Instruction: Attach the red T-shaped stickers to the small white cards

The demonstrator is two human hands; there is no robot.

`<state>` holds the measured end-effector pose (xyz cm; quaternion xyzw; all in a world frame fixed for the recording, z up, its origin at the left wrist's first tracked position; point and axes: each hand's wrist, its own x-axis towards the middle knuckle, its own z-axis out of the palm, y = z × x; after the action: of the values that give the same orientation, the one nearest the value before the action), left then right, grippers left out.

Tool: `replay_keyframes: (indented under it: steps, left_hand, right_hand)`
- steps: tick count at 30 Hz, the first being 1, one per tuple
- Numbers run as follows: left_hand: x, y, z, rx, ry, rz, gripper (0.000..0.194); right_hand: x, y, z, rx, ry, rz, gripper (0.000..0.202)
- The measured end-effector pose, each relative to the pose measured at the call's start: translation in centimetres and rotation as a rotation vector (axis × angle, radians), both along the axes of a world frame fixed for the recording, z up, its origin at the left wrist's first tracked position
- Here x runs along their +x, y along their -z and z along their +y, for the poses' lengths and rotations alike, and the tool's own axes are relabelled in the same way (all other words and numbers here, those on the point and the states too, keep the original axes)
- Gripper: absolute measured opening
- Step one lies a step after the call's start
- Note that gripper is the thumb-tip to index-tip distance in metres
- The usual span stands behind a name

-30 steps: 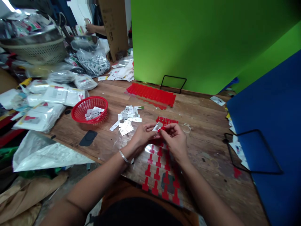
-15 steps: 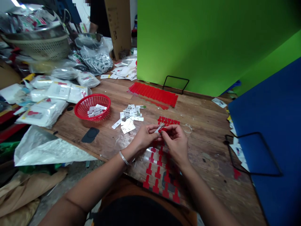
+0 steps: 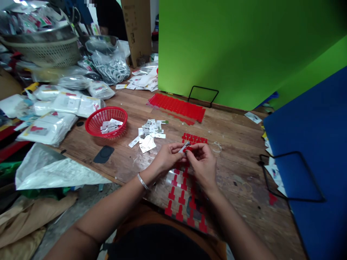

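1. The left hand (image 3: 166, 157) has its fingers pinched on a small whitish card (image 3: 184, 147), seen nearly edge-on; the right hand (image 3: 204, 166) has thumb and fingers closed on a red piece (image 3: 188, 148) beside it.
2. Both are held close together, presumably so each hand can steady the other's fine work; whether card and piece touch cannot be told.
3. Below the fingers and towards the body run rows of red T-shaped pieces (image 3: 181, 199), probably set there for easy reach; the hands hide some.
4. Left of the fingers, loose cards (image 3: 148, 142) lie on the tabletop (image 3: 233, 144); farther left, a red basket (image 3: 92, 122) holds more.
5. Ahead of the fingers, red strips (image 3: 176, 108) lie before a green panel (image 3: 217, 47), which limits forward reach.
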<state>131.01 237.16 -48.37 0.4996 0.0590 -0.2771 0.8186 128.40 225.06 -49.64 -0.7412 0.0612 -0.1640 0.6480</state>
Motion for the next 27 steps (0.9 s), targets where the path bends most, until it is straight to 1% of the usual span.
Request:
replay_keyframes:
  steps: [6, 10, 15, 17, 21, 23, 27]
  left_hand:
    - [0.1, 0.0, 0.3, -0.012, 0.006, -0.014, 0.039]
    - [0.1, 0.3, 0.4, -0.009, -0.012, -0.015, 0.041]
    - [-0.1, 0.6, 0.2, 0.003, -0.045, -0.078, 0.038]
    - [-0.2, 0.6, 0.1, 0.015, -0.055, -0.104, 0.038]
    - [-0.4, 0.5, -0.1, 0.019, -0.082, -0.114, 0.039]
    - [-0.5, 0.4, -0.2, 0.02, -0.085, -0.1, 0.041]
    - [-0.7, 0.1, -0.3, 0.027, -0.09, -0.077, 0.036]
  right_hand:
    - [-0.1, -0.2, 0.1, -0.019, 0.013, 0.002, 0.013]
    - [-0.3, -0.1, 0.2, -0.029, 0.029, -0.005, 0.013]
    - [-0.8, 0.3, 0.1, 0.013, -0.069, -0.016, 0.011]
    - [-0.9, 0.2, 0.1, -0.065, -0.033, -0.051, 0.01]
    - [-0.6, -0.5, -0.3, -0.329, 0.119, -0.167, 0.008]
    - [-0.2, -0.8, -0.6, -0.372, 0.127, -0.181, 0.009]
    - [0.1, -1.1, -0.8, -0.358, 0.107, -0.169, 0.011]
